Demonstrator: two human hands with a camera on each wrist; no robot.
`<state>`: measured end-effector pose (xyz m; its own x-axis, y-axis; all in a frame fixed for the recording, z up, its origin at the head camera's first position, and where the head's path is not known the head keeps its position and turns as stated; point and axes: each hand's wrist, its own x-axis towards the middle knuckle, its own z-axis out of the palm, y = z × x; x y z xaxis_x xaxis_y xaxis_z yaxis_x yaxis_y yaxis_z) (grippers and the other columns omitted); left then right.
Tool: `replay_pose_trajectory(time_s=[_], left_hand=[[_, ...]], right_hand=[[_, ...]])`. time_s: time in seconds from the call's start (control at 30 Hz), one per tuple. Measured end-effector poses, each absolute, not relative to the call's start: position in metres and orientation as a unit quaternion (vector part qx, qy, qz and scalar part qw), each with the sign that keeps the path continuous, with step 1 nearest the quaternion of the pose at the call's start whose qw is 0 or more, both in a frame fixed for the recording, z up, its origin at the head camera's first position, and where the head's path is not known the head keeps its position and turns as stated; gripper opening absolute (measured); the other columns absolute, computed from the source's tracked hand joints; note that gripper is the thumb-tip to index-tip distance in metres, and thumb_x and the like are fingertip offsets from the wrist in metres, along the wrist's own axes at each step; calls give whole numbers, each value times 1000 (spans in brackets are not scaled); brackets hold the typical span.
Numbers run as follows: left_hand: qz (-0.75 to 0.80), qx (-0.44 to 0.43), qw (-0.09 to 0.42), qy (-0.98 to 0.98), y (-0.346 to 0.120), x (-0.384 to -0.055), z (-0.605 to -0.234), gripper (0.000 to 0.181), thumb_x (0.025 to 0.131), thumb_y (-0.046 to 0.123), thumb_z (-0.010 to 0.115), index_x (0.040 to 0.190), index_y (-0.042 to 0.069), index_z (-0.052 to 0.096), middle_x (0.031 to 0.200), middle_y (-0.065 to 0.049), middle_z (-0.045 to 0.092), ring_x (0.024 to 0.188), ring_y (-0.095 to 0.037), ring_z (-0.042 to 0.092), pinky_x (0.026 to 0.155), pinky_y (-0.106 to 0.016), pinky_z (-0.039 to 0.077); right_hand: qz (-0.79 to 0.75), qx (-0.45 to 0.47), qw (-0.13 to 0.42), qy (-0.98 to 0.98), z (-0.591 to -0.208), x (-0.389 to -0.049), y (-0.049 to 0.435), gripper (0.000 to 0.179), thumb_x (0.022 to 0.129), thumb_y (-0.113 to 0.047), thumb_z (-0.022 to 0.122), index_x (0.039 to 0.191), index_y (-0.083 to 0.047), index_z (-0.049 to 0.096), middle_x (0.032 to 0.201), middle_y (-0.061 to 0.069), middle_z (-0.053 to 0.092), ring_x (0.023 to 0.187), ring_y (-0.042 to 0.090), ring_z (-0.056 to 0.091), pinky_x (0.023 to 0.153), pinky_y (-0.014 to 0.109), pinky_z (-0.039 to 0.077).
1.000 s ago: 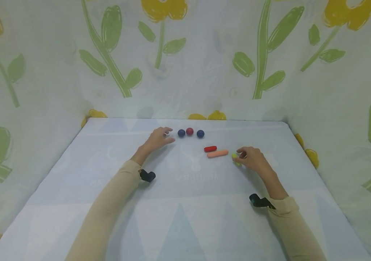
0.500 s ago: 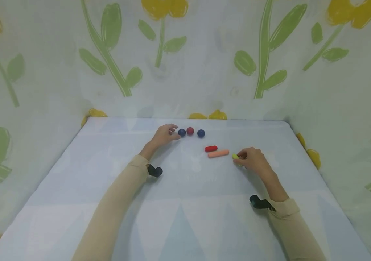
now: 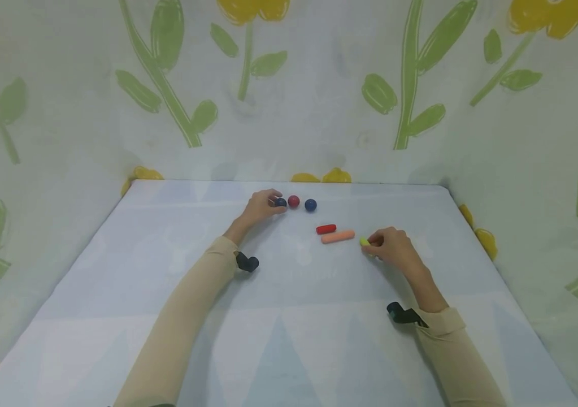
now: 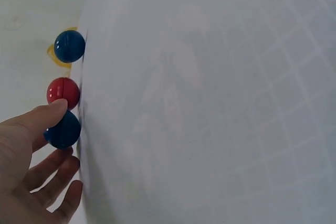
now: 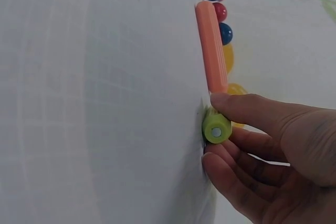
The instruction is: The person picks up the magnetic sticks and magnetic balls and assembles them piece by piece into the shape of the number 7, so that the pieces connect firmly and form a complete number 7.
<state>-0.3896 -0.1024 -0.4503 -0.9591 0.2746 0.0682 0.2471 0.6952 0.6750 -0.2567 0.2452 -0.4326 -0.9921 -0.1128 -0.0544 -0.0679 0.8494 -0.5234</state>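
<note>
My left hand [image 3: 259, 208] is at the nearer-left blue ball [image 3: 281, 202], thumb on one side and fingers curled round the other. In the left wrist view this glossy blue ball [image 4: 65, 132] sits between thumb and fingertips, against a red ball [image 4: 63, 92]. To the right, my right hand [image 3: 394, 247] pinches a short green rod [image 3: 364, 242]. The right wrist view shows that green rod [image 5: 217, 129] end on, with a silvery disc at its centre; the thumb lies above it and the fingers below. Both things appear to rest on the table.
A second blue ball [image 3: 311, 205] lies right of the red one. Between the hands are a short red rod [image 3: 326, 229] and a longer, ribbed orange rod [image 3: 338, 236]. The white patterned tabletop [image 3: 289, 299] ends at a flower-printed backdrop [image 3: 319, 124].
My left hand has moved right and slightly away, reaching the blue ball and taking hold of it. The right hand's fingers have drawn in on the green rod, which has turned slightly.
</note>
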Motion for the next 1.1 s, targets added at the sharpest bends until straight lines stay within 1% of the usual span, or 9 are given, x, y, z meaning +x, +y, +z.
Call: replay_pose_trajectory(time_s=[0.2,0.4,0.63,0.8,1.1], left_hand=[[362,144,9,921,-99,-392,-451,43,88,24,74,125,6,62,120,-15,66,106,-30,62,92,-41,52],[355,145,7,924,-99,-393,-452,41,88,24,73,124,6,62,122,-15,66,107,-29,63,94,-41,51],[352,153,2,924,-97,-392,-452,40,88,21,74,123,4,63,119,-15,67,105,-29,62,94,-41,50],[349,151,9,925,-98,-390,-450,41,88,21,73,124,5,63,121,-15,66,108,-29,62,97,-41,50],[361,166,25,917,-100,-384,-445,40,89,17,73,125,5,63,121,-15,66,107,-29,62,96,-40,51]], right_hand=[[-273,-44,42,960,-434,-258,245,34,88,-25,74,108,2,71,91,14,72,69,15,63,60,25,50],[-270,-38,45,961,-433,-257,244,34,88,-25,74,110,1,70,93,14,72,69,15,63,60,25,49],[-271,-40,48,961,-433,-257,246,35,88,-25,73,110,3,70,93,16,72,68,14,64,60,25,49],[-273,-41,52,960,-434,-258,246,36,88,-25,73,110,3,69,94,16,72,69,15,64,60,25,50],[-277,-33,55,959,-432,-257,247,36,88,-25,73,112,3,69,95,16,72,70,15,64,61,25,50]])
